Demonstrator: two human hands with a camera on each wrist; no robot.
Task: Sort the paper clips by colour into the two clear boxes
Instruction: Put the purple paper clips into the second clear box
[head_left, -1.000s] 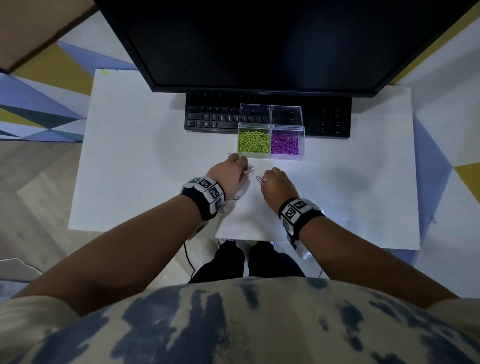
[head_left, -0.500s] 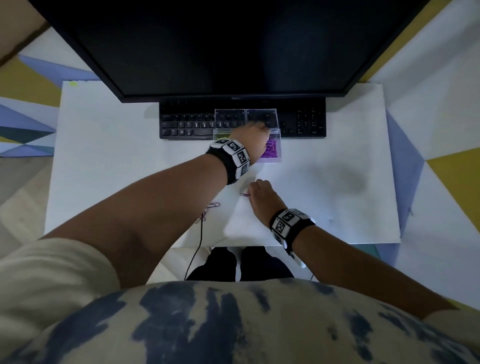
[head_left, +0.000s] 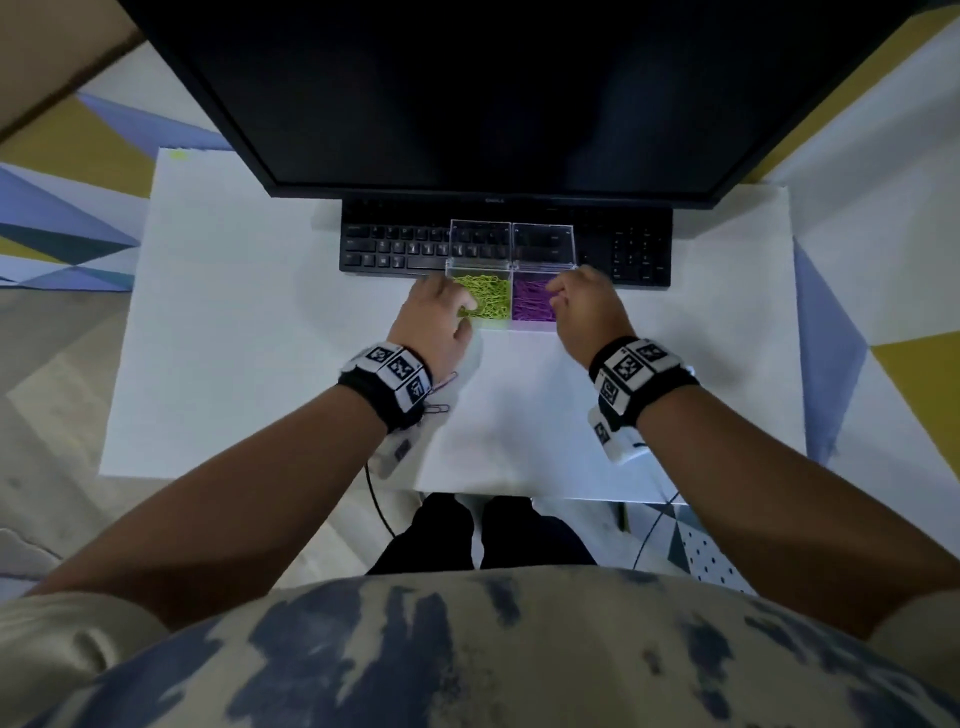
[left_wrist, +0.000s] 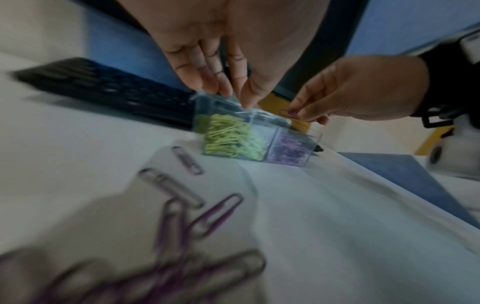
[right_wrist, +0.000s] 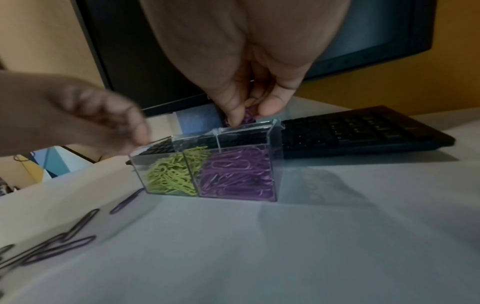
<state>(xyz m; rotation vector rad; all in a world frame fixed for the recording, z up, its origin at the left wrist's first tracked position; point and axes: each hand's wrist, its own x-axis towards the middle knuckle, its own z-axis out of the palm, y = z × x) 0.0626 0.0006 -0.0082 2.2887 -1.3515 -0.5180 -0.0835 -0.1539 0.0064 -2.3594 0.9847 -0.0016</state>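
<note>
The right hand (right_wrist: 249, 82) pinches a purple clip (right_wrist: 248, 116) between thumb and fingertips, poised right over the back rim of the purple box (right_wrist: 239, 174). The left hand (head_left: 436, 317) hangs just above the near-left corner of the green box (head_left: 480, 304), fingers loosely extended and, as far as the blurred wrist view lets me judge, grasping nothing.

Directly under both hands the two clear boxes stand touching side by side, green clips (right_wrist: 172, 174) heaped in the one below the left hand, purple clips (right_wrist: 233, 172) in the one below the right. Their raised lids lean back against the keyboard (head_left: 395, 249) just beyond the fingertips, with the dark monitor (head_left: 493, 93) looming further off.

Back behind the left wrist, a scatter of loose purple clips (left_wrist: 182, 205) lies on the white counter (head_left: 234, 312), so the sorting is not finished.

What I would watch: the pinched clip sits close to the shared wall, and a careless release could let it bounce into the green side or off the lid onto the keyboard. The left hand, so near the light box, could nudge it and spill clips. The loose ones overlap and may lift tangled together.
</note>
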